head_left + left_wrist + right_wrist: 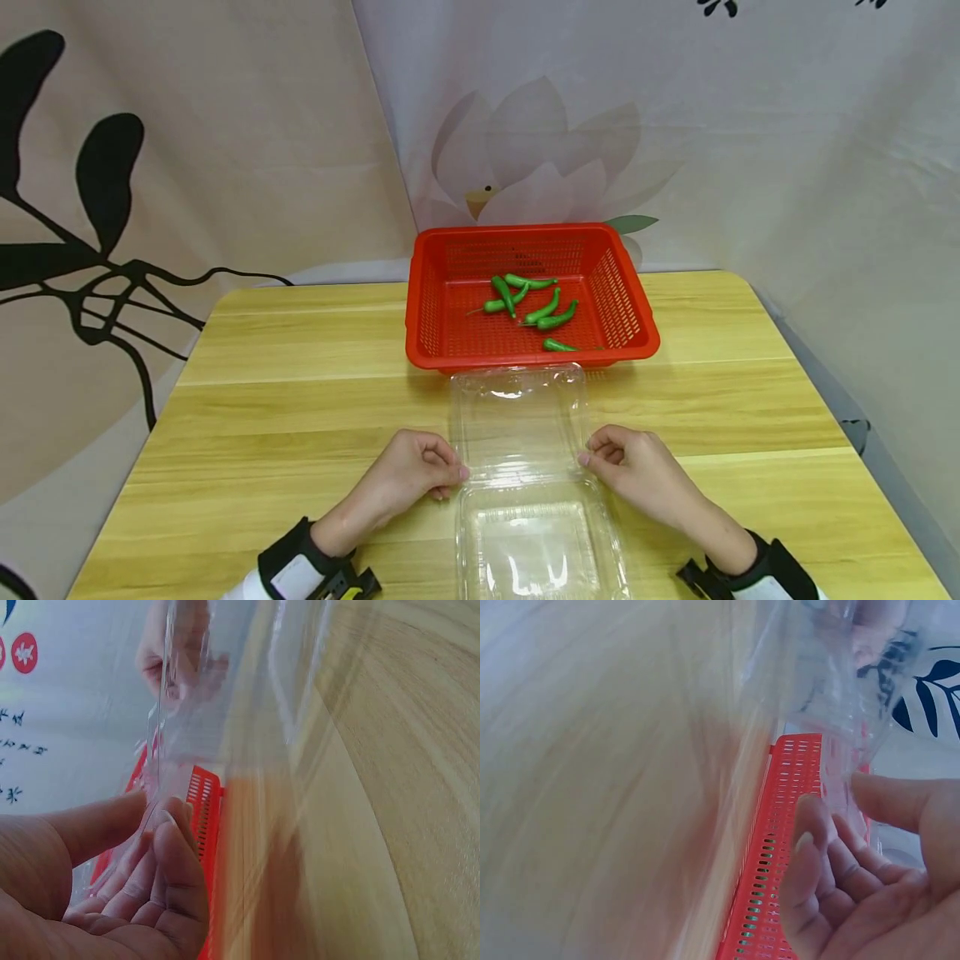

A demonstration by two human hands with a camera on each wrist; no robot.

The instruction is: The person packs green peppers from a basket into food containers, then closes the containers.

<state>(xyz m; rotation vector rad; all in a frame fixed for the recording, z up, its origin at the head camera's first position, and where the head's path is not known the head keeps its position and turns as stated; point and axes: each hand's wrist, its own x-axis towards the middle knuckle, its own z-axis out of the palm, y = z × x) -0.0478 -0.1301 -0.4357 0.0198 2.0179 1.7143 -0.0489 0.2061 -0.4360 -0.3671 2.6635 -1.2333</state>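
Observation:
A clear plastic clamshell box (528,533) lies opened out, its two halves joined across the middle, lid half (517,421) toward the basket. At the left side near the fold, my left hand (420,467) pinches the rim between thumb and fingers; the left wrist view shows the thumb (105,825) against the thin edge. My right hand (637,467) pinches the opposite rim at about the same height. In the right wrist view its thumb (892,801) meets the clear plastic, with the other fingers curled below.
Behind the box stands a red perforated basket (450,360) holding several green chili peppers (546,307). Everything rests on a wood-grain table (300,400). A printed cloth (262,150) hangs behind the table's far edge.

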